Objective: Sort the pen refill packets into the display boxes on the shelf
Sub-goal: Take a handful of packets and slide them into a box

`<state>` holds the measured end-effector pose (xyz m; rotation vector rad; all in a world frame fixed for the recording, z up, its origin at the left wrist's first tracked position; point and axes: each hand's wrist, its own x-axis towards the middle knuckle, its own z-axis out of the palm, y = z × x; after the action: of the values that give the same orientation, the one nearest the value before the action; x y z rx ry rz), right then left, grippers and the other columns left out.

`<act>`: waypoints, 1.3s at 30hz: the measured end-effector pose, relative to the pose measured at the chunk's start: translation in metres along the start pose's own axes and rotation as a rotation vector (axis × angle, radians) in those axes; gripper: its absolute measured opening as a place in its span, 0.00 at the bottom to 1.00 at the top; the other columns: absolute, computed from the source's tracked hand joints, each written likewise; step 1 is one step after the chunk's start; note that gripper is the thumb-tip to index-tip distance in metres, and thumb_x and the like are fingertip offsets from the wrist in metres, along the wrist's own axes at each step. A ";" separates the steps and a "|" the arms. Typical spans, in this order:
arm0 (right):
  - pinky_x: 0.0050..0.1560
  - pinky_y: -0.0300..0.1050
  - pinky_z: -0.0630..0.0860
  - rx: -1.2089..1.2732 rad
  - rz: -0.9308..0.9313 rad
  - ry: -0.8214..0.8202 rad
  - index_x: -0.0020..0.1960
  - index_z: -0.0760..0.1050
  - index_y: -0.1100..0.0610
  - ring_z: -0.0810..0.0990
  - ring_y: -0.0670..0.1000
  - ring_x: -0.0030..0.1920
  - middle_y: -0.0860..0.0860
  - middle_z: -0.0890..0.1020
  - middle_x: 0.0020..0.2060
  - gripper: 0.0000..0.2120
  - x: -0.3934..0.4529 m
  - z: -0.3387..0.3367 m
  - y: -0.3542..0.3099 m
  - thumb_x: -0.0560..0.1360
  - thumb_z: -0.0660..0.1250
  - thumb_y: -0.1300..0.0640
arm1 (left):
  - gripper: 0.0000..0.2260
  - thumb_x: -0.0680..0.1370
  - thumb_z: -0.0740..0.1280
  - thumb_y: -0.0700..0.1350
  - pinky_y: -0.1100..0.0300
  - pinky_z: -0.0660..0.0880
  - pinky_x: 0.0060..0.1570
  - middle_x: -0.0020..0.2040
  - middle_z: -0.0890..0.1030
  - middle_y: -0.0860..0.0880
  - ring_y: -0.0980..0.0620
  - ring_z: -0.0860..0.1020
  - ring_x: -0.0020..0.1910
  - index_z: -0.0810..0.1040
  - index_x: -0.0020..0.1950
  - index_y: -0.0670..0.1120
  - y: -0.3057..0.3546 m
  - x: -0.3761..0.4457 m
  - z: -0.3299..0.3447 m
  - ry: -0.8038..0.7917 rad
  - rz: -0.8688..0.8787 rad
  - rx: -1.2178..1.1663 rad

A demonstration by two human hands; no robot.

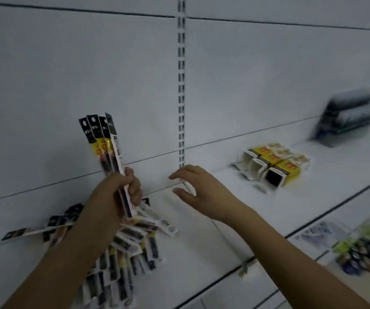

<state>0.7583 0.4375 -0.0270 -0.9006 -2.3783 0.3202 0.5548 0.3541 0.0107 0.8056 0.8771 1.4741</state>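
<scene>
My left hand point(121, 192) grips a bundle of several pen refill packets point(104, 139), held upright with their black header cards fanned out at the top. Below it a loose pile of refill packets point(132, 244) lies spread on the white shelf point(213, 241). My right hand point(193, 188) hovers just right of the bundle with fingers spread and relaxed, holding nothing. Several yellow and white display boxes point(273, 166) lie on their sides further right on the shelf, open ends facing me.
A slotted upright point(181, 85) runs down the white back panel. A blurred dark display stand point(346, 114) sits at the far right of the shelf. Below the shelf edge at the right are printed cards point(322, 233) and blue items point(360, 257).
</scene>
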 end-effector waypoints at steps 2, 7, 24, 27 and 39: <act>0.62 0.38 0.69 -0.035 0.116 0.055 0.65 0.74 0.49 0.73 0.42 0.61 0.44 0.76 0.60 0.15 -0.034 -0.031 0.033 0.80 0.63 0.48 | 0.07 0.74 0.59 0.39 0.62 0.68 0.27 0.30 0.67 0.49 0.51 0.66 0.26 0.68 0.36 0.47 -0.022 0.020 0.034 -0.136 -0.133 -0.050; 0.56 0.44 0.74 -0.158 0.305 0.205 0.62 0.76 0.49 0.75 0.46 0.57 0.44 0.77 0.56 0.13 -0.103 -0.099 0.123 0.78 0.67 0.50 | 0.08 0.80 0.58 0.40 0.54 0.71 0.42 0.37 0.79 0.49 0.51 0.74 0.38 0.71 0.42 0.46 -0.101 0.072 0.113 0.010 -0.229 0.319; 0.61 0.52 0.70 -0.416 -0.041 0.039 0.61 0.76 0.51 0.74 0.53 0.58 0.50 0.77 0.56 0.34 -0.095 -0.138 0.319 0.70 0.59 0.26 | 0.14 0.80 0.61 0.47 0.53 0.73 0.61 0.55 0.83 0.44 0.45 0.79 0.57 0.76 0.59 0.39 -0.217 0.162 0.194 0.078 -0.064 0.062; 0.63 0.48 0.65 -0.378 -0.110 0.120 0.59 0.77 0.53 0.74 0.52 0.58 0.50 0.78 0.55 0.33 -0.097 -0.132 0.321 0.71 0.59 0.27 | 0.09 0.75 0.66 0.48 0.59 0.79 0.55 0.45 0.84 0.47 0.50 0.82 0.50 0.78 0.48 0.43 -0.213 0.161 0.184 0.096 0.005 0.058; 0.55 0.42 0.68 0.087 -0.023 0.333 0.68 0.67 0.54 0.71 0.45 0.54 0.42 0.71 0.58 0.30 -0.104 -0.145 0.324 0.79 0.49 0.33 | 0.11 0.69 0.76 0.50 0.51 0.78 0.60 0.48 0.83 0.45 0.45 0.82 0.53 0.81 0.47 0.48 -0.176 0.163 0.187 0.112 0.350 0.106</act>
<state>1.0784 0.6124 -0.0853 -0.8158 -2.0512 0.2417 0.7891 0.5364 -0.0550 1.0001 0.9380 1.8035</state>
